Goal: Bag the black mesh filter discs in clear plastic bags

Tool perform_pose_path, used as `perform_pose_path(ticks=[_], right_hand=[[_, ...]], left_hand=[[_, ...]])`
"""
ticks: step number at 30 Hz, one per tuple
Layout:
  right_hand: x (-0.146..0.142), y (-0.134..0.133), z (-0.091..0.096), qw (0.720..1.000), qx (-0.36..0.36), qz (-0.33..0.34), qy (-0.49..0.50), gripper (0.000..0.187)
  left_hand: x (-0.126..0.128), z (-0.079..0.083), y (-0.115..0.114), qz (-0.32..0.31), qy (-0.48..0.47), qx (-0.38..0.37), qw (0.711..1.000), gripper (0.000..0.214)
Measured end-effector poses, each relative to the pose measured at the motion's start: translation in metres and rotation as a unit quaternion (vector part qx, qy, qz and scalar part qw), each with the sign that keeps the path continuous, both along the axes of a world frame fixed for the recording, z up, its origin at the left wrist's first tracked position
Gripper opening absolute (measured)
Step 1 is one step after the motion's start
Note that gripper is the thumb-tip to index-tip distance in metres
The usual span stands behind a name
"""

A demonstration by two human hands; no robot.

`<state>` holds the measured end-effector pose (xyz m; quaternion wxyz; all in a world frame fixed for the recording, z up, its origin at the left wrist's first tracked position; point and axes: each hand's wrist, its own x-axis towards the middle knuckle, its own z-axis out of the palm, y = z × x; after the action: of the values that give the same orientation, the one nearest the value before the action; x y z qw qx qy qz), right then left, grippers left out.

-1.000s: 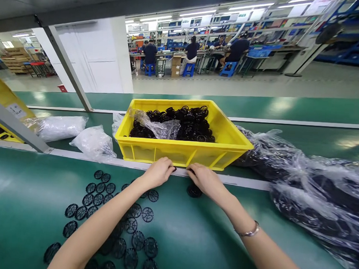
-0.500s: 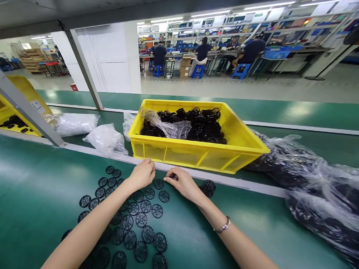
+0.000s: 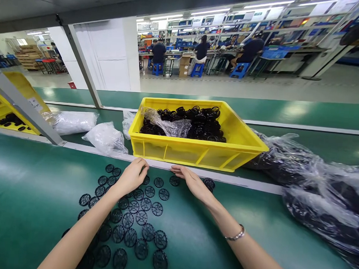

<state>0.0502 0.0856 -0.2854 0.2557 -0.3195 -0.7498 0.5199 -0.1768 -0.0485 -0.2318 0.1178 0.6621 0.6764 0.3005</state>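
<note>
Discs [image 3: 159, 182] look light, stiff, perhaps brittle: best pinched by the edge. Left hand [image 3: 133, 175] curls, hold unclear; right hand [image 3: 192, 182], apart from it, has fingers extended, unclenched.

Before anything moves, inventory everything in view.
Round spoked discs: over twenty, black, on green work surface
Plastic bin: one, yellow, centre
Small parts: many, black, inside bin
Crumpled plastic bag: one, clear, atop parts
Filled plastic bags: several, white, left of bin
Larger plastic bags: uncounted, dark contents, right of bin
Second plastic bin: at least one, yellow, far left
Metal posts: two, grey, left
Workers: several, dark tops, background
Plastic stools: at least three, blue, background
Workshop clutter: uncounted, mixed, background
Metal bracelet: one, silver, right wrist
Left hand: one, bare, beside discs
Right hand: one, bare, beside discs
</note>
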Motion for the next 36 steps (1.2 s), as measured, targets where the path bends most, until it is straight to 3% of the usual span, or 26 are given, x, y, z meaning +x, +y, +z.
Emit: perform_pose_path(ticks=[4, 7, 11, 14, 16, 20, 24, 28, 33, 36], right_hand=[[-0.002, -0.011, -0.002, 0.998, -0.038, 0.018, 0.040, 0.065], [-0.012, -0.030, -0.004, 0.998, -0.022, 0.043, 0.032, 0.063], [-0.031, -0.071, 0.003, 0.993, 0.080, 0.085, 0.004, 0.055], [-0.025, -0.090, 0.015, 0.972, 0.200, 0.120, -0.009, 0.043], [-0.004, -0.085, 0.024, 0.952, 0.289, 0.091, -0.044, 0.034], [0.065, -0.046, 0.032, 0.895, 0.415, -0.073, -0.147, 0.024], [0.107, -0.017, 0.024, 0.878, 0.419, -0.108, -0.205, 0.031], [0.110, -0.012, 0.017, 0.887, 0.411, -0.074, -0.198, 0.030], [0.120, -0.025, 0.027, 0.892, 0.406, -0.118, -0.161, 0.027], [0.128, -0.052, 0.024, 0.917, 0.355, -0.110, -0.146, 0.023]], left_hand=[[0.007, 0.005, -0.011, -0.003, -0.020, 0.020, 1.000, 0.013], [0.016, 0.010, -0.017, -0.006, -0.031, 0.033, 0.999, 0.013], [0.035, 0.018, -0.015, -0.014, -0.065, 0.070, 0.995, 0.013], [0.049, 0.022, -0.009, -0.020, -0.092, 0.092, 0.991, 0.013], [0.055, 0.022, -0.005, -0.019, -0.104, 0.098, 0.990, 0.012], [0.069, 0.010, 0.010, -0.040, -0.088, 0.071, 0.993, 0.013], [0.098, -0.007, 0.037, -0.107, -0.051, 0.021, 0.993, 0.012], [0.132, -0.019, 0.067, -0.168, -0.030, -0.008, 0.985, 0.034], [0.153, -0.027, 0.085, -0.193, -0.011, -0.023, 0.981, 0.046], [0.155, -0.029, 0.086, -0.190, -0.009, -0.026, 0.981, 0.042]])
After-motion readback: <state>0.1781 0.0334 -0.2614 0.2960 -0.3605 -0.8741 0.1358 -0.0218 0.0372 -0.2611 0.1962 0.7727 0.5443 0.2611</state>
